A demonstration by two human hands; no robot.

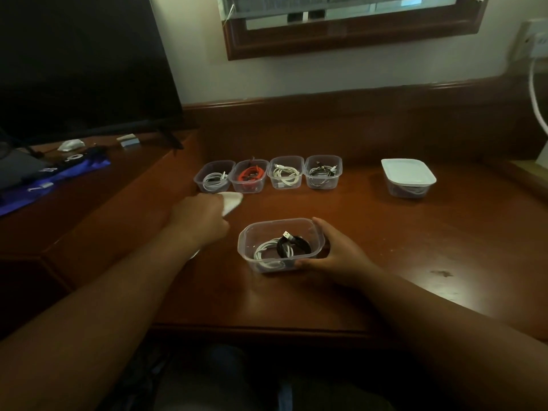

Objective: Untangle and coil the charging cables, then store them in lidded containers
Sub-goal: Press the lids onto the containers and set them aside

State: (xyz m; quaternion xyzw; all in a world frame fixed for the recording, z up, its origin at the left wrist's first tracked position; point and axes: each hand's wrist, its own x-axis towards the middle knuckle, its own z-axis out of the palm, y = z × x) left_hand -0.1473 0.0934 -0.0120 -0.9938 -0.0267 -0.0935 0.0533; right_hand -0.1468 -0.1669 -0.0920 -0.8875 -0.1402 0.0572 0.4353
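Clear tub (pixel 280 244) w/ coiled white cable (pixel 267 253) & black cable (pixel 292 246), mid tabletop (pixel 415 247), right hand (pixel 335 253) grip curled round its side, left hand (pixel 201 215) pinching white lid (pixel 232 201), bare wood to front edge & right.

Desk: reddish-brown wooden desk (pixel 415 247) with a raised back rail along the wall
Screen: large black flat screen (pixel 74 63) standing on the lower side cabinet at the left
Mirror: dark wood-framed mirror (pixel 355 40) hung on the cream wall
Socket: white wall socket (pixel 533 40) at the far right, a white cord (pixel 536 96) hanging from it
Cloth: shiny blue cloth (pixel 59 185) under the screen
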